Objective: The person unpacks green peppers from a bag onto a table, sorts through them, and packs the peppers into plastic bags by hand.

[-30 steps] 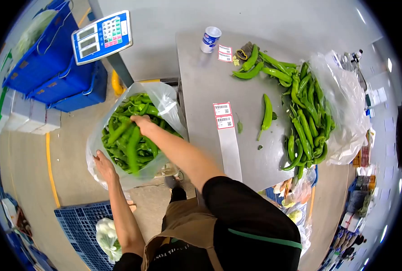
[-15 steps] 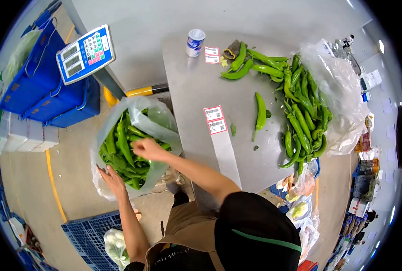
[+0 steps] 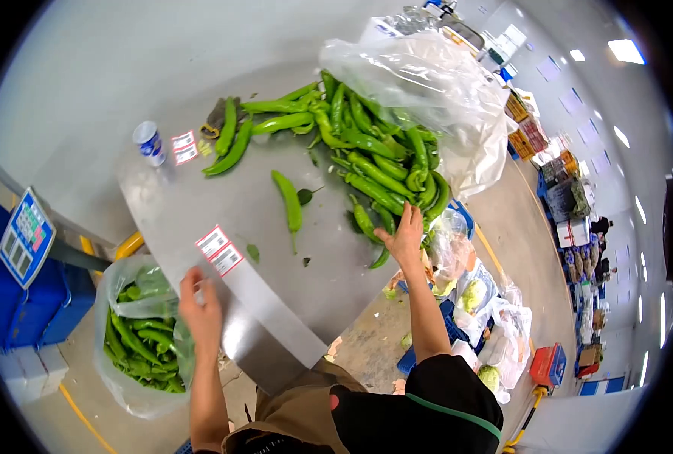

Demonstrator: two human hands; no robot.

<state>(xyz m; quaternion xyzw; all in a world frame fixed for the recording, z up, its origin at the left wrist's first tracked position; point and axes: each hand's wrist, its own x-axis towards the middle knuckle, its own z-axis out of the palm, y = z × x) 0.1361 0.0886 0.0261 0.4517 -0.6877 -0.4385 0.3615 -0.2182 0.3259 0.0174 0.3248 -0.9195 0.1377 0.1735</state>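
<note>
My right hand reaches to the near edge of a heap of long green peppers; its fingers are spread and touch the peppers at the table's right side. Over the left edge of the metal table is my left hand, a little blurred, its fingers loosely bent and apart with nothing seen in them. Below and left of it, a clear plastic bag full of green peppers stands open. One single pepper lies apart in the middle of the table.
A crumpled clear plastic sheet lies behind the heap. Printed labels and a white-and-blue cup are on the table. A scale display stands at left. Bagged vegetables sit on the floor at right.
My view has turned right. My right hand has left the bag of peppers and moved across to the heap; my left hand has come off the bag's side to the table edge.
</note>
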